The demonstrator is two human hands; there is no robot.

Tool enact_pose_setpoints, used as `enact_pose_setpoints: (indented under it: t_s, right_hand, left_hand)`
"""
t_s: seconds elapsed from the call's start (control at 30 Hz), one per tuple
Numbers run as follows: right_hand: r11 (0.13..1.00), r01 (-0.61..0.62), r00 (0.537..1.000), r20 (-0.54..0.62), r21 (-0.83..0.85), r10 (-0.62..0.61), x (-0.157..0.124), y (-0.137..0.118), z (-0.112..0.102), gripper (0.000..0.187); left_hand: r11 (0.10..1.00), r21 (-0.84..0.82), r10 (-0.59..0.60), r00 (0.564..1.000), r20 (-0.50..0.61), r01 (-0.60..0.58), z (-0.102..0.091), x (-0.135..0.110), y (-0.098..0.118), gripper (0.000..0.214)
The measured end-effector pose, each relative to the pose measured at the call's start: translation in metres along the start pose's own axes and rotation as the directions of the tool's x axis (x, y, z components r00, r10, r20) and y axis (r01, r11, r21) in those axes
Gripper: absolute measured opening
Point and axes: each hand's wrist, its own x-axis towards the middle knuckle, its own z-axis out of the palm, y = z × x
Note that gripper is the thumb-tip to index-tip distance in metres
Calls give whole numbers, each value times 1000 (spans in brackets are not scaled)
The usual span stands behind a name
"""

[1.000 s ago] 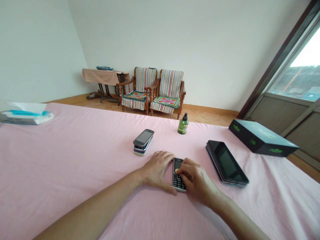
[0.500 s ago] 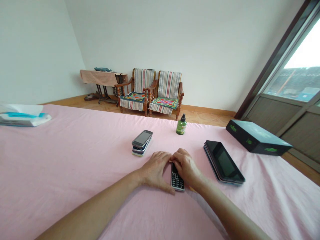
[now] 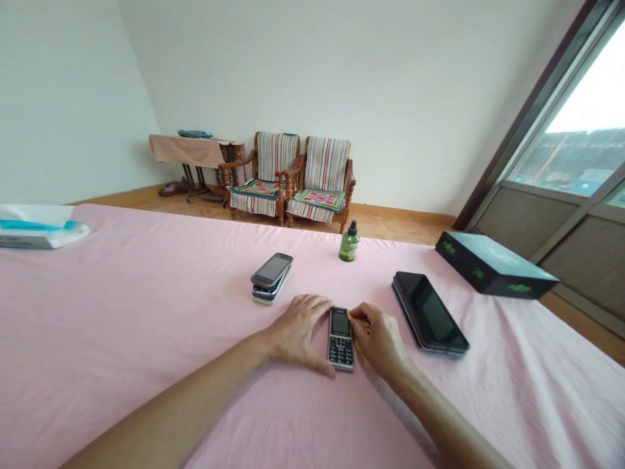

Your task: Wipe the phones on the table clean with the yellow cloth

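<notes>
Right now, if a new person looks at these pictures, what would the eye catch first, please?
The eye would probably go first to the left hand and right hand at the black keypad phone, near the middle of the wide pink sheet. Next come the stack of phones beyond the left hand and the stack of dark tablets beside the right hand. Farther off, two striped wooden armchairs stand against the wall.
</notes>
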Motion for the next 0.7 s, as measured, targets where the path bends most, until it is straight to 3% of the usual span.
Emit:
enact_pose_setpoints:
  t_s: [0.2, 0.4, 0.7]
  right_hand:
    - [999, -44, 997, 67, -3, 44, -15, -12, -8, 16]
    - [975, -189, 941, 306, 115, 147, -21, -13, -23, 15]
    - [954, -237, 954, 227, 181, 194, -15, -4, -10, 17]
  left_hand:
    - [1000, -11, 28, 999, -20, -29, 0, -1, -1, 103]
    - [1000, -4, 20, 1000, -24, -20, 0, -2, 0, 106]
    - [1000, 11, -17, 1000, -4, 17, 2, -5, 3, 118]
